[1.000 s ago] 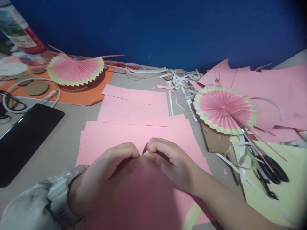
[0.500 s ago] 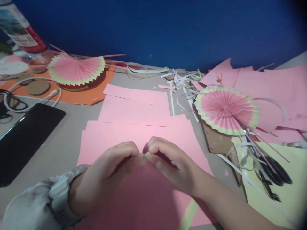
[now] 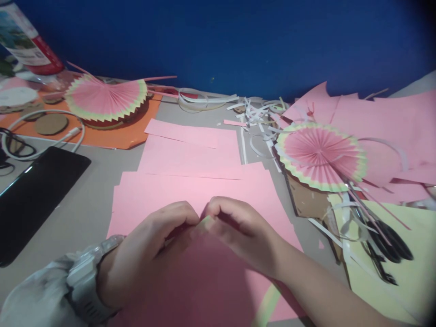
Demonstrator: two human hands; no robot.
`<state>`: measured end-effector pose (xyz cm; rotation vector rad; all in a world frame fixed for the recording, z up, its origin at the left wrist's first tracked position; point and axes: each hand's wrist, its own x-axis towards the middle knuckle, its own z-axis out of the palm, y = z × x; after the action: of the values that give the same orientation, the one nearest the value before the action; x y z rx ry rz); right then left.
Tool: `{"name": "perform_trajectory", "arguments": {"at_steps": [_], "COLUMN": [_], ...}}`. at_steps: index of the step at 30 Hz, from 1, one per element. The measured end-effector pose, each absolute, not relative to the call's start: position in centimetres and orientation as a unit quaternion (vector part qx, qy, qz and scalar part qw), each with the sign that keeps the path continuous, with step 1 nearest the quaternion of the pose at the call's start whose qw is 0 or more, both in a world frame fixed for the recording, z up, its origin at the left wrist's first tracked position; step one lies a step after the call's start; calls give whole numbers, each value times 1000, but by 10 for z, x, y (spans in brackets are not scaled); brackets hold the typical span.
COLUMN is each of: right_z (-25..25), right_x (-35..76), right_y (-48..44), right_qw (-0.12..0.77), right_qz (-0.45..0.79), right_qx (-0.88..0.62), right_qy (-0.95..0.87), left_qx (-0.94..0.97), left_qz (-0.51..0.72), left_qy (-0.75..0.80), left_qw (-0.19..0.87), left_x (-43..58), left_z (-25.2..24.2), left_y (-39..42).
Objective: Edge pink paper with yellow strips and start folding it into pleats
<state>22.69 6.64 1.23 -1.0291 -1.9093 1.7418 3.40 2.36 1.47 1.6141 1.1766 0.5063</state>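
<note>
Near the middle, my left hand [image 3: 150, 245] and my right hand [image 3: 247, 234] meet fingertip to fingertip over pink paper sheets [image 3: 177, 188]. Both pinch a small light green paper edge [image 3: 205, 220] that shows between the fingers; the rest of that piece is mostly hidden by the hands. A yellow-green strip [image 3: 269, 303] lies at an angle on the pink paper below my right forearm. A pale watch [image 3: 89, 281] is on my left wrist.
A pleated fan [image 3: 107, 97] rests on orange paper at the back left, near a phone [image 3: 42, 190] and a bottle [image 3: 32, 41]. A round pleated fan [image 3: 320, 156], paper scraps [image 3: 255, 113] and scissors [image 3: 388, 238] are at the right.
The hands keep nearly the same place, with my fingertips slightly closer together around the green edge. The whole view has shifted very slightly.
</note>
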Motion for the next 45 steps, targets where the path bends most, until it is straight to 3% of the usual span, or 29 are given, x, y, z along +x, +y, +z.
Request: {"name": "perform_trajectory", "arguments": {"at_steps": [9, 19, 26, 32, 38, 45], "right_z": [8, 16, 22, 20, 21, 20], "right_x": [231, 232, 236, 244, 237, 232], "right_y": [68, 72, 77, 83, 78, 75], "right_qw": [226, 178, 227, 330, 220, 219], "right_qz": [536, 495, 479, 471, 517, 455], "right_qx": [-400, -432, -444, -480, -427, -452], "right_qy": [-708, -732, -722, -663, -709, -735], "left_qx": [671, 694, 651, 624, 657, 642], "left_qz": [167, 150, 156, 163, 150, 148], "left_qy": [510, 553, 553, 562, 556, 557], "left_qw": [511, 435, 497, 518, 487, 506], "left_x": [37, 40, 36, 35, 38, 38], "left_z": [23, 20, 23, 19, 21, 21], "left_y": [29, 27, 28, 27, 28, 30]}}
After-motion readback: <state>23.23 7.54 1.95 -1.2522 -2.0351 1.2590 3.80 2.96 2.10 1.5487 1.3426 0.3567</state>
